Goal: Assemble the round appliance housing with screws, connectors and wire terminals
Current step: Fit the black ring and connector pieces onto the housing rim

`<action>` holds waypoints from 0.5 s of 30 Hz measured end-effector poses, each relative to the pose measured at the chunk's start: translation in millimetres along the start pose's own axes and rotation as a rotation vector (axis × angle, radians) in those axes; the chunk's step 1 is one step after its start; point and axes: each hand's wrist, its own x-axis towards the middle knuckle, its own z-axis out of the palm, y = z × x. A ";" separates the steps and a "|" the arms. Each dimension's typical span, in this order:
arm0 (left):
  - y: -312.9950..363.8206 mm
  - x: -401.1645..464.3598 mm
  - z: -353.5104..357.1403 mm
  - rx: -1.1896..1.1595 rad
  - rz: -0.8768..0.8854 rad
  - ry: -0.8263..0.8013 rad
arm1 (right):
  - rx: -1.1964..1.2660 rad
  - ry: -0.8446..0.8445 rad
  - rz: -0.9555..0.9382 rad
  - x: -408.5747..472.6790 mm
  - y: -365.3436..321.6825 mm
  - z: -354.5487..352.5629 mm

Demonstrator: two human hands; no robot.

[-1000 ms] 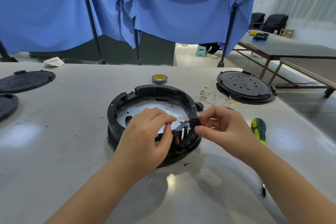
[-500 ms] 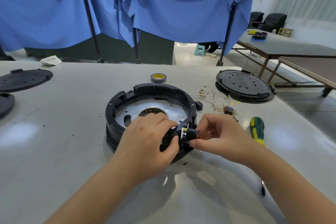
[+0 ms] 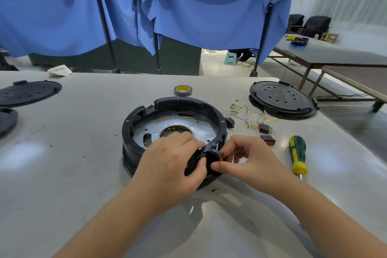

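The round black housing (image 3: 167,109) with a silver inner plate sits mid-table. My left hand (image 3: 171,159) grips its near rim from the inside. My right hand (image 3: 249,159) pinches a small black connector (image 3: 214,154) against the outside of that rim; fingers hide how it seats. Loose wires with brass terminals (image 3: 247,113) lie to the right of the housing. Two small black-and-red switch parts (image 3: 266,133) rest beside them. A green-and-yellow screwdriver (image 3: 296,156) lies right of my right hand.
A black round cover (image 3: 281,98) sits at the back right. Two more black covers (image 3: 29,92) lie at the left edge. A tape roll (image 3: 182,90) stands behind the housing. A white rag (image 3: 59,70) lies at the far left edge. Blue curtains hang behind.
Both hands have shifted down to the housing's near right rim, with the connector pressed closer against it. The two switch parts, hidden by my right hand a second ago, now show.
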 end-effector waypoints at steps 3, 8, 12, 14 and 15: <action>0.1 -0.1 0.0 -0.002 0.007 0.005 | 0.016 -0.007 0.016 -0.4 0.8 0.5; 0.6 -0.1 0.0 -0.014 0.007 0.017 | 0.011 -0.002 0.005 -1.2 1.1 1.3; 0.8 0.0 -0.6 -0.012 0.005 0.016 | -0.038 -0.004 -0.034 -2.2 -0.3 1.8; 1.0 -0.2 -0.7 -0.011 0.008 0.017 | -0.072 -0.004 -0.056 -2.8 -0.9 1.2; 1.0 -0.3 -0.7 -0.011 0.010 0.018 | -0.087 -0.007 -0.063 -3.0 -1.1 0.9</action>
